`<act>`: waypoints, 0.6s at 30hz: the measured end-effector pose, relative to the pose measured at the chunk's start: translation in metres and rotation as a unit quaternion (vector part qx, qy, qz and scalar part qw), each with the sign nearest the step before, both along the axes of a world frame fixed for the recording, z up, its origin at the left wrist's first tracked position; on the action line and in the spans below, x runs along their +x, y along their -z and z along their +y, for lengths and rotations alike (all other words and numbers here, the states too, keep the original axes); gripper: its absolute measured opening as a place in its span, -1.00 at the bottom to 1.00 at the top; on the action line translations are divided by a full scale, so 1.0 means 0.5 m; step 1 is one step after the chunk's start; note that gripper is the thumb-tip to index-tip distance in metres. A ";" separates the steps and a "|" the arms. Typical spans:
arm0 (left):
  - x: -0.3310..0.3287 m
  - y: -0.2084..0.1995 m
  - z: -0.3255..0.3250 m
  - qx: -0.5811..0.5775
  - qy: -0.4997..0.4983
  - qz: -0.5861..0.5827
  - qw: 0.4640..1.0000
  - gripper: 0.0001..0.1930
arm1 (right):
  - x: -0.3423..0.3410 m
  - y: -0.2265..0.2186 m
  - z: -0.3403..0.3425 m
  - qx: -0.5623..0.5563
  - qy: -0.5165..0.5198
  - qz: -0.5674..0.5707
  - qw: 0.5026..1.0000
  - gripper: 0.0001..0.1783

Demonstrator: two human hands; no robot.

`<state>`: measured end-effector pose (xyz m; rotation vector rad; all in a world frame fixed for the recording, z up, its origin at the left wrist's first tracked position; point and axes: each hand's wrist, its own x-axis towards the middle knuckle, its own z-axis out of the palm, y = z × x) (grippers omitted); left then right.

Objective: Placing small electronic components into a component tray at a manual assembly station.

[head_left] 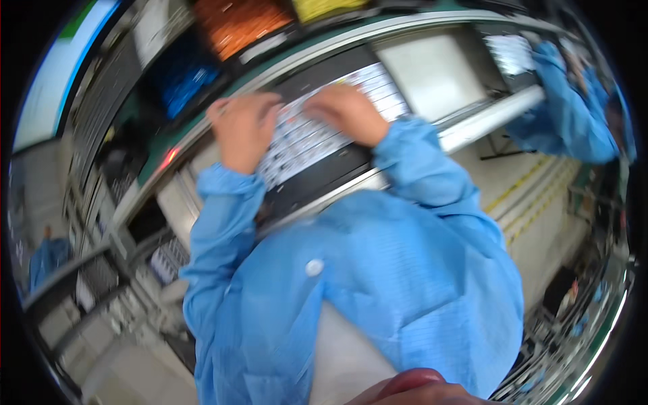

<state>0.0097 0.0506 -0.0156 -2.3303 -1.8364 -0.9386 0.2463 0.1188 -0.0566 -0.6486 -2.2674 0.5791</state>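
Note:
A white panel (304,145) with rows of small dark marks or parts lies on a black tray (324,185) in front of me. Over the panel's far left corner is my left hand (244,128), its fingers bent and blurred. My right hand (349,113) hovers at or just above the panel's middle, fingertips drawn together and pointing left. Whatever those fingertips hold, if anything, is too small and blurred to make out. Blue sleeves cover both forearms.
Beyond the rail (317,47) stand bins of orange parts (236,27), blue parts (189,88) and yellow parts (327,8). A pale board (432,74) lies right of the panel. Another person's blue sleeve (567,115) is farther right. A screen (61,67) stands far left.

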 end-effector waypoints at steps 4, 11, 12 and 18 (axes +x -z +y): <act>0.005 0.003 0.042 -0.063 -0.053 0.092 0.992 -0.84 | 0.007 -0.017 0.006 -0.023 -0.007 -0.012 1.000 -0.88; 0.017 -0.018 0.025 -0.066 -0.044 0.105 0.991 -0.88 | 0.020 -0.019 0.009 -0.027 -0.002 -0.007 1.000 -0.89; 0.018 -0.023 0.019 -0.083 -0.050 0.062 0.993 -0.87 | 0.021 -0.020 0.010 -0.030 -0.008 -0.005 1.000 -0.89; 0.018 -0.045 -0.039 -0.110 -0.053 -0.034 0.992 -0.84 | 0.022 -0.026 0.009 -0.025 -0.021 -0.009 0.999 -0.89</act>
